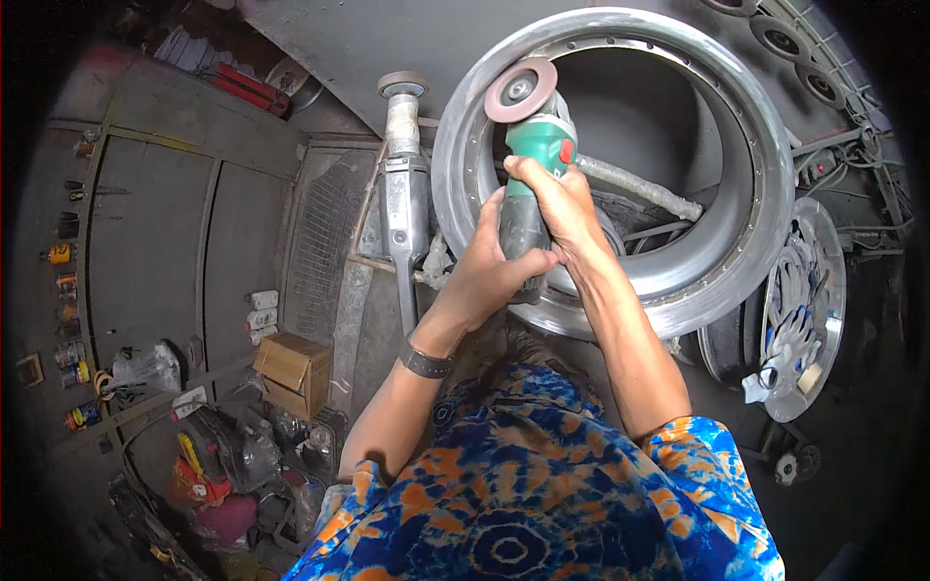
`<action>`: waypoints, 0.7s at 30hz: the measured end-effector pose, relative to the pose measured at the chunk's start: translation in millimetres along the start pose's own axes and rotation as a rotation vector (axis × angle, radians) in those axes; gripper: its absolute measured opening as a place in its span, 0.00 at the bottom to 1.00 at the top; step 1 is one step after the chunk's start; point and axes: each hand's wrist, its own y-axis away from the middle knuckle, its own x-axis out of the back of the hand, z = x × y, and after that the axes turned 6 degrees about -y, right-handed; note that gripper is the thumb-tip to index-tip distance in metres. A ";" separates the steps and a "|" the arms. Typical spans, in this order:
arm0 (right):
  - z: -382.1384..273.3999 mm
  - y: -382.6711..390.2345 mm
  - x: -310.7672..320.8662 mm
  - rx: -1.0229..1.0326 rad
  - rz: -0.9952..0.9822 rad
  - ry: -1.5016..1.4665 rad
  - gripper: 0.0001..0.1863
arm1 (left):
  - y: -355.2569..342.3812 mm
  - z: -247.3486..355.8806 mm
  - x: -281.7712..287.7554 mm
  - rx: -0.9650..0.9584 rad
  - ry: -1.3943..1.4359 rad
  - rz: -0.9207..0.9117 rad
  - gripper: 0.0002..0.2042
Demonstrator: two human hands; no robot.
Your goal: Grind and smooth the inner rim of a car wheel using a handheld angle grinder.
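An angle grinder, green with a red switch and a dark rear grip, is held up in front of me. My left hand wraps the rear grip from below. My right hand closes around the body higher up, its thumb near the red switch. A round reddish-brown abrasive disc is fitted to the grinder's head and faces up toward me. Behind and under the grinder stands a large shiny metal wheel rim with small holes around its inner flange. The disc overlaps the rim's upper left in view; I cannot tell whether they touch.
Left of the rim lies a long grey power tool with a round head. Gloves lie on a metal disc at right. Spare discs and cables are at the upper right. A cardboard box and clutter sit at lower left.
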 end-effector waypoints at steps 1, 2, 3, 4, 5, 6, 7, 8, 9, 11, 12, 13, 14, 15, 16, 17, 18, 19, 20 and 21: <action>-0.1 -0.9 -1.2 -0.014 0.027 -0.024 0.15 | -2.9 0.9 1.5 -0.019 0.007 -0.005 0.46; 0.5 -2.5 -2.8 -0.015 0.026 -0.022 0.15 | -5.5 1.7 3.1 -0.037 0.014 -0.011 0.45; 1.6 -4.8 -4.5 0.013 0.044 -0.058 0.14 | -8.0 3.5 4.8 -0.036 0.017 -0.009 0.45; 2.4 -6.8 -5.2 0.039 0.063 -0.094 0.13 | -9.9 6.2 6.0 -0.032 0.037 -0.023 0.46; 2.7 -8.7 -4.3 0.020 0.068 -0.093 0.12 | -10.4 7.3 7.0 -0.027 0.058 -0.037 0.47; 4.5 -8.7 -4.2 0.016 0.069 -0.090 0.12 | -9.4 6.9 8.1 -0.024 0.062 -0.036 0.47; 7.2 -9.5 -3.7 0.028 0.059 -0.076 0.13 | -9.3 6.2 9.8 -0.033 0.050 -0.045 0.46; 9.9 -10.0 -3.3 0.040 0.049 -0.062 0.14 | -9.0 5.0 11.2 -0.042 0.039 -0.055 0.45; 13.3 -9.5 -3.7 0.036 0.051 -0.059 0.14 | -7.6 2.7 12.1 -0.038 0.044 -0.055 0.45; 21.0 -6.1 -8.3 0.033 0.062 -0.003 0.18 | 0.8 -3.8 13.7 0.027 -0.075 -0.004 0.42; 26.1 -4.9 -7.5 0.028 0.062 -0.001 0.18 | 6.7 -8.4 9.5 0.030 -0.072 -0.002 0.42; 34.7 -4.3 -5.9 0.009 0.048 0.105 0.24 | 14.2 -15.7 2.3 0.019 0.056 0.033 0.39; 42.6 -3.1 -1.8 -0.006 0.040 0.209 0.30 | 21.2 -22.0 -4.2 0.004 0.182 0.061 0.36; 59.0 -4.5 7.6 -0.031 0.067 0.355 0.23 | 26.0 -35.1 -6.5 0.083 0.177 0.027 0.33; 67.1 -2.7 12.7 -0.034 0.067 0.357 0.23 | 33.1 -40.2 -11.9 0.086 0.179 0.027 0.33; 72.2 2.6 14.6 -0.016 0.033 0.437 0.24 | 40.8 -44.0 -20.2 0.145 0.301 0.034 0.32; 77.3 9.1 16.6 0.004 -0.002 0.517 0.25 | 47.8 -48.1 -27.9 0.203 0.422 0.042 0.31; 55.1 24.3 9.0 -0.093 0.028 0.606 0.27 | 53.0 -50.8 -34.0 0.234 0.464 0.048 0.30; 62.3 21.8 13.0 -0.093 0.026 0.608 0.27 | 53.6 -52.9 -35.1 0.234 0.466 0.050 0.30; 75.1 16.1 20.1 -0.063 -0.029 0.578 0.26 | 54.2 -53.8 -35.7 0.217 0.457 0.050 0.31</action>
